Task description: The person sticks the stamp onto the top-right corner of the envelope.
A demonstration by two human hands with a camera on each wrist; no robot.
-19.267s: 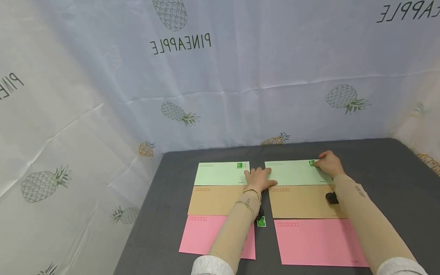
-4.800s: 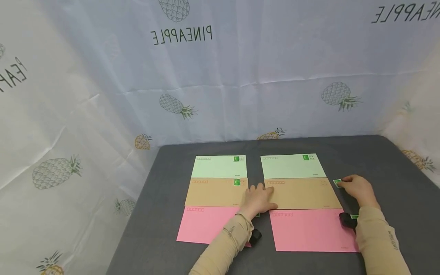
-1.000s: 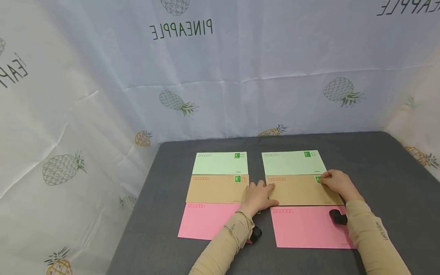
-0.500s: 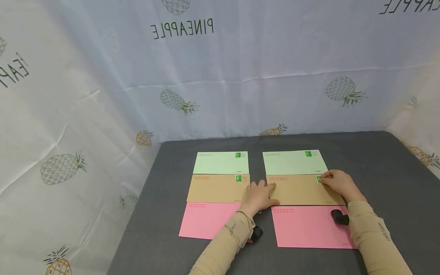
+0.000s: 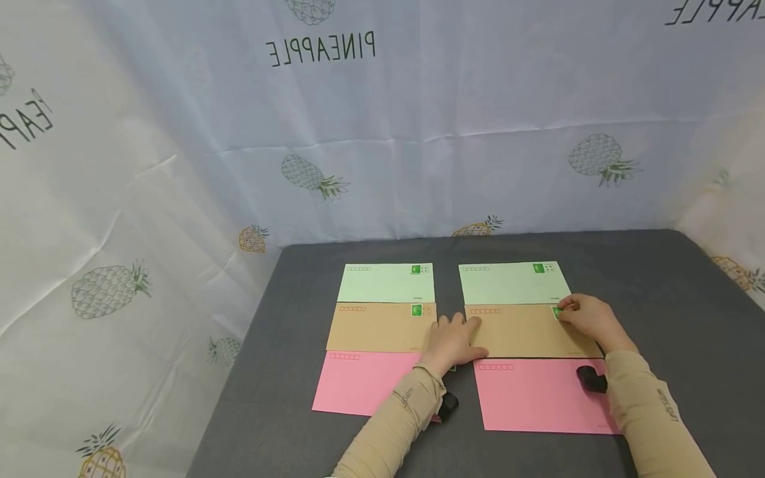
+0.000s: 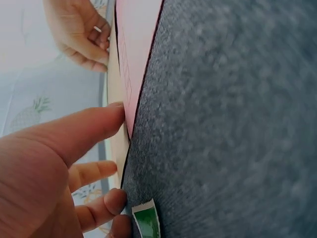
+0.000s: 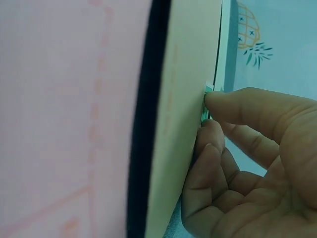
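Note:
My right hand (image 5: 592,320) pinches a green postage stamp (image 5: 556,313) at the upper right corner of the right tan envelope (image 5: 520,335). In the right wrist view the thumb and curled fingers (image 7: 210,136) meet at the stamp (image 7: 207,101), right against the paper. My left hand (image 5: 449,342) rests with spread fingers on that envelope's left edge, its thumb near the corner of the right pink envelope (image 5: 538,398). Another green stamp (image 6: 147,220) lies on the table under the left hand, mostly hidden from the head.
Two mint envelopes (image 5: 385,282) form the far row, both stamped. The left tan envelope (image 5: 370,328) bears a stamp (image 5: 416,310). My left forearm partly covers the left pink envelope (image 5: 358,378). The grey table (image 5: 263,398) meets a pineapple-print cloth (image 5: 406,186) behind.
Stamps now lie on the right mint and left tan envelopes. Since 4.8 s ago, my right hand has brought a stamp leftward onto the right tan envelope. Over the last second both hands hold nearly still.

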